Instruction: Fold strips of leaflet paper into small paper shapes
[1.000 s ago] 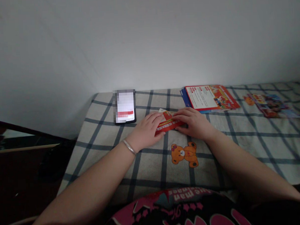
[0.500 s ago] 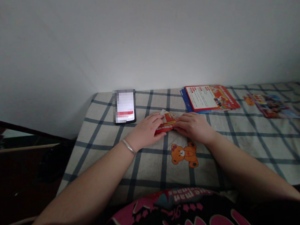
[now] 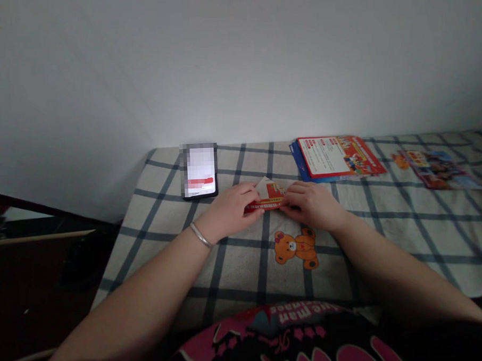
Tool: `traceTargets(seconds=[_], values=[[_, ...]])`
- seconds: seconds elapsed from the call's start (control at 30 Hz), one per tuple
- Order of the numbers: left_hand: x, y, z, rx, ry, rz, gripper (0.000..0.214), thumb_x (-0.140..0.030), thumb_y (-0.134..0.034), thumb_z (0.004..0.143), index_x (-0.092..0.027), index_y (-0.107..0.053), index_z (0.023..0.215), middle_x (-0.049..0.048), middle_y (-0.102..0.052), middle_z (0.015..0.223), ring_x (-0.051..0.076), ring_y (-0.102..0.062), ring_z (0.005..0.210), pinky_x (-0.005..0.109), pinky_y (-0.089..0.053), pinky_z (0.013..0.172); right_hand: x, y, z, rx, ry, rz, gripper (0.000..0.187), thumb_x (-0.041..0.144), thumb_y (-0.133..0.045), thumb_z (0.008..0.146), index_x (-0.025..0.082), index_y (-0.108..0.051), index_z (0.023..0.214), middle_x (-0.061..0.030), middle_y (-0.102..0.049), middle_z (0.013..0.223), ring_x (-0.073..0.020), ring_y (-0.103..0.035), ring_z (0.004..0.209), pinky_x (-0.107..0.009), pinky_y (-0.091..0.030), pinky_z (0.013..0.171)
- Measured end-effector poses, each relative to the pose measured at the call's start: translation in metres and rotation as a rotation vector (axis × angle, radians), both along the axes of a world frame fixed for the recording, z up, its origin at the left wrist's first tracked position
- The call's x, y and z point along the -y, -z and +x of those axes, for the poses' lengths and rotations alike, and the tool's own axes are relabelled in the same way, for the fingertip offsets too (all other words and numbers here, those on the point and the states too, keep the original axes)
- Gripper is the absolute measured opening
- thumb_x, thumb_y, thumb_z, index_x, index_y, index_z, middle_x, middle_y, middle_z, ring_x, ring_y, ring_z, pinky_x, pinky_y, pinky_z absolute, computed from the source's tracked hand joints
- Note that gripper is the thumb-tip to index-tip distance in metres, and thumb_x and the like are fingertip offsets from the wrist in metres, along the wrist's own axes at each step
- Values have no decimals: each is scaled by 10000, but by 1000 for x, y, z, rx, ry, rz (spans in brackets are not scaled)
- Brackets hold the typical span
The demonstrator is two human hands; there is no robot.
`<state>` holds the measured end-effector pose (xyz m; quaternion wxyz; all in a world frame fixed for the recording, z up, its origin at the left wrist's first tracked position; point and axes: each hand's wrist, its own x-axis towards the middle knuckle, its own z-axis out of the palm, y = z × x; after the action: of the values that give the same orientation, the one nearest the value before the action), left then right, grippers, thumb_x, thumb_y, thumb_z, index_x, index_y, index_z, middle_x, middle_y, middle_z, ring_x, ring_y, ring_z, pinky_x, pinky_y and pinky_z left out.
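A small folded red and white paper lies on a checked cloth with an orange bear print. My left hand, with a silver bangle on its wrist, is closed and pinches the paper's left end. My right hand presses and grips the right end with bent fingers. A white flap of the paper stands up between the two hands.
A phone with a lit screen lies just behind my left hand near the wall. A stack of red and blue leaflets sits at the back right, another colourful leaflet further right. The cloth's left edge drops to dark floor.
Both hands have drawn closer together over the paper. Less of the red paper shows, and its white flap has lifted between them.
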<state>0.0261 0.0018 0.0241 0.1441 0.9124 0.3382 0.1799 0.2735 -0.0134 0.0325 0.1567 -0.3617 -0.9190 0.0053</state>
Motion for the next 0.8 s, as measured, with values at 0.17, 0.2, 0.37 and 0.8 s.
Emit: traceTargets(seconds=[0.17,0.2,0.37,0.8], values=[[3,-2,1,-83,-2,30,163,-264,-541,894,-159,-608,1000,109,-598,1139,259,-550,1155,423,-479,969,0,0,0,4,6,-38,256,333,-500,943,185,-656,805,-39,-640,778,-161,-559,741,-294,-374,640],[4,-2,1,-97,-6,47,186,-283,-553,890,-154,-604,1015,117,-591,1154,268,-544,1162,429,-477,971,0,0,0,3,4,-43,259,337,-498,945,184,-658,809,-39,-640,778,-162,-559,745,-294,-374,642],[6,-3,3,-110,-8,70,188,-310,-549,912,-159,-597,1013,114,-582,1170,259,-545,1152,418,-484,963,-1,0,0,0,11,-50,245,326,-509,936,180,-662,812,-43,-642,782,-165,-558,753,-292,-378,648],[4,-5,3,-98,-11,36,164,-302,-590,907,-164,-612,993,106,-603,1160,254,-551,1156,423,-482,973,-3,-2,1,-39,3,-157,167,343,-590,892,204,-680,916,-45,-670,859,-186,-576,822,-314,-423,726]])
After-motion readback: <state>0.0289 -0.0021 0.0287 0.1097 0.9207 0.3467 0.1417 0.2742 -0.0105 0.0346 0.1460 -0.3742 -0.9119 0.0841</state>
